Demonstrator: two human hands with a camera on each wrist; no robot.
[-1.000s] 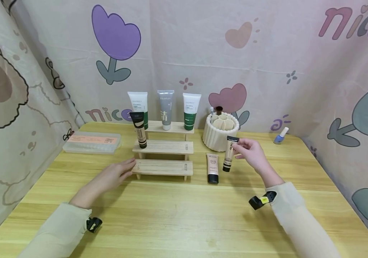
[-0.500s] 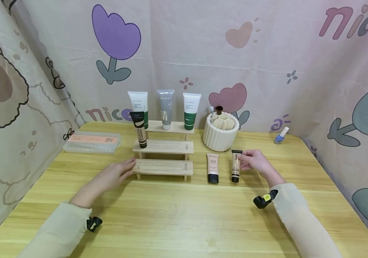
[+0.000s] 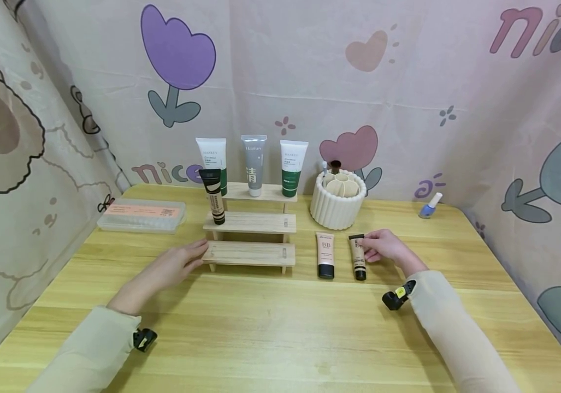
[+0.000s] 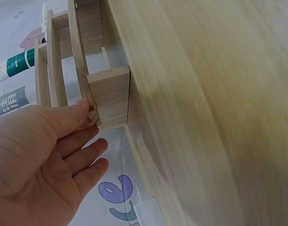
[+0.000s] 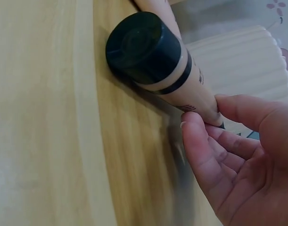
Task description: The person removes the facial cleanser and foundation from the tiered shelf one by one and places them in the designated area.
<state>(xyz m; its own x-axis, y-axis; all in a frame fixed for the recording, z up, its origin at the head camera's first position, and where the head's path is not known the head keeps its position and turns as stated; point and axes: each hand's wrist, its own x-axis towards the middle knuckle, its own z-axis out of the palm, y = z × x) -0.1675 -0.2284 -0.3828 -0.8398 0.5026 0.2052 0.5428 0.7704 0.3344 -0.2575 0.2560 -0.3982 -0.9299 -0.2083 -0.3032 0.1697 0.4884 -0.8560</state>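
Yellow-grained wood forms the bench [image 3: 270, 333], where a stepped rack [image 3: 253, 254] stands between a person's reaching arms. Left of the rack lies a clear case [image 3: 142, 214]; to its right is a white cup [image 3: 336, 207]. At the rack's left, the left hand [image 3: 179, 265] pinches the end of the lowest step, its remaining fingers loose; to the rack's right, the right hand [image 3: 383, 245] is nearly closed, thumb against fingertips. Three large tubes [image 3: 254, 164] line the rack's top step, a black tube [image 3: 216, 199] its middle one. Just right of the rack lies the BB tube [image 3: 326, 254], and beyond that the beige tube [image 3: 358, 262], flat end in the right hand's pinch, cap toward the bench; contact there cannot be confirmed. The step appears to be handling this tube with the rack steadied. Lifting it would call for a firmer pinch; leaving it, a gentle release.
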